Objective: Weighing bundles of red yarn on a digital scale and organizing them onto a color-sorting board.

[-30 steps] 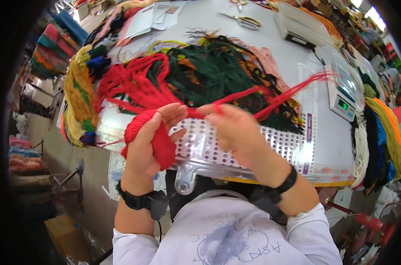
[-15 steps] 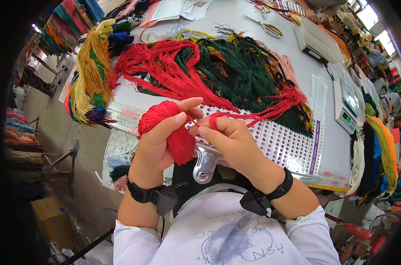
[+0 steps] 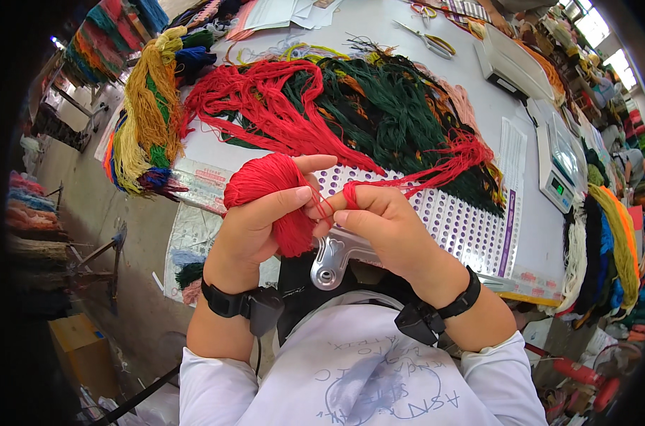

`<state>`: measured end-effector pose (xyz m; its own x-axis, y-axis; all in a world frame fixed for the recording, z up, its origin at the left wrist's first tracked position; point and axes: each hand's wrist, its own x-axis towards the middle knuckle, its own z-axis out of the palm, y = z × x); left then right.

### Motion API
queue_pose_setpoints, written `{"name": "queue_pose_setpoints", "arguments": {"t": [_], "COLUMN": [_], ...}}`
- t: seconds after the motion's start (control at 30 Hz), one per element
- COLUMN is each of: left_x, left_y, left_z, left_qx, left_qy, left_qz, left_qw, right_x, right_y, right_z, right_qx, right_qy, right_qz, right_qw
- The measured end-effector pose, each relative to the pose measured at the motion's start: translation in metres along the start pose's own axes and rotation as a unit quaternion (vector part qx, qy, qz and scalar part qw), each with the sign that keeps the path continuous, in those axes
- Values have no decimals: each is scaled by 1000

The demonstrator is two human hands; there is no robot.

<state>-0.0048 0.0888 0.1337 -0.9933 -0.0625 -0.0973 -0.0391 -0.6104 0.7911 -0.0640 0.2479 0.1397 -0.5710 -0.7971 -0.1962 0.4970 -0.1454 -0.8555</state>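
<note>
A thick bundle of red yarn (image 3: pixel 266 186) lies in my left hand (image 3: pixel 255 224), whose thumb and fingers wrap round it. My right hand (image 3: pixel 386 227) is close beside it, with red strands looped about its index finger and the fingers bent. From that finger the strands (image 3: pixel 425 177) run to the right, onto a loose red tangle (image 3: pixel 471 153) on the table. Short strands also stretch between the bundle and my right fingers. Beyond my hands, long red yarn (image 3: pixel 266 99) is spread over dark green yarn (image 3: pixel 393 106).
A perforated white board (image 3: pixel 436 234) with a metal clamp (image 3: pixel 327 266) is at the near table edge. Multicoloured yarn hanks (image 3: pixel 149 113) hang at the left. Scissors (image 3: pixel 429 39) lie far back; a scale (image 3: pixel 553 170) stands at the right. Another person's hand (image 3: pixel 498 21) is at the top.
My right hand has shifted slightly right and down from the bundle, its index finger now more plainly wrapped by red strands. My left hand still holds the bundle, which has tilted a little.
</note>
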Motion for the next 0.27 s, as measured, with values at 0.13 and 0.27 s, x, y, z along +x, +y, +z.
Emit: {"name": "queue_pose_setpoints", "arguments": {"t": [0.13,0.27], "left_x": [-15,-29], "left_y": [26,86], "left_z": [-37,-143], "left_qx": [152,-139], "left_qy": [-44,-54], "left_qz": [-58,171], "left_qw": [986,974], "right_x": [-16,-74], "right_y": [-29,-80], "right_z": [-35,-106], "right_qx": [-336,-155], "right_qy": [-8,83], "right_qz": [3,6], "right_qw": [942,984]}}
